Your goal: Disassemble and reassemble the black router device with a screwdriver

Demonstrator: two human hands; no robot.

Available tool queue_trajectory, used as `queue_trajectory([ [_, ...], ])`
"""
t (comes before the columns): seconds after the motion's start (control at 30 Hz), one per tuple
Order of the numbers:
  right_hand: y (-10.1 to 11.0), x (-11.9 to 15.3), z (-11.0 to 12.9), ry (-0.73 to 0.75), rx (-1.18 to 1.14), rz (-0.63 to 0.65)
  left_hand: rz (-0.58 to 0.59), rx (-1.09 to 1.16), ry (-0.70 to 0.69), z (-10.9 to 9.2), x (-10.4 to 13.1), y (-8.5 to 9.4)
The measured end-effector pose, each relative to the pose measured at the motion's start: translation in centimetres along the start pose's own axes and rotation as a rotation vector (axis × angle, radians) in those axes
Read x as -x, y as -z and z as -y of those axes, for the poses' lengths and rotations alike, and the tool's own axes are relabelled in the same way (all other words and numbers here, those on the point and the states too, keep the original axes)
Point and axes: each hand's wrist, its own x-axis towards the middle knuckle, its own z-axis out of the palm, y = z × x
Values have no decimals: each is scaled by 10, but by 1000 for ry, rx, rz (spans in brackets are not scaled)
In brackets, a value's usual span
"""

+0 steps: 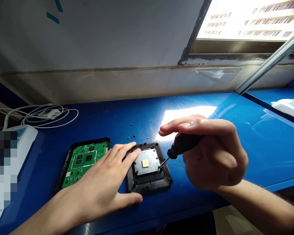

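Note:
My right hand (214, 151) grips a screwdriver (186, 143) by its dark handle, index finger stretched along the top. The shaft slants down left, its tip at the right lower corner of a silver metal plate (152, 160). That plate lies inside a black plastic cover (150, 186) and carries a small beige pad (145, 163) in its middle. Across the cover's left side rests my left hand (107, 179), fingers stretched out and thumb apart near the front edge. Partly behind my left forearm is a black housing with a green circuit board (85, 158).
Several small screws (134, 136) lie on the blue table (107, 117) beyond the cover. A coiled white cable with a plug (49, 113) sits at the back left, by a white device (26, 140). Along the back runs a wall, with a metal-framed partition (271, 58) at right.

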Motion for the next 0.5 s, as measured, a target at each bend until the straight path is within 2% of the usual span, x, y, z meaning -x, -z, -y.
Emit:
queue_trajectory([
  [0.2, 1, -2, 0, 65, 177, 42, 38, -28, 15, -2, -1, 2],
  [0.4, -3, 0, 1, -6, 59, -18, 49, -11, 29, -1, -2, 2],
  [0.5, -1, 1, -2, 12, 106, 16, 47, -12, 28, -1, -2, 2],
])
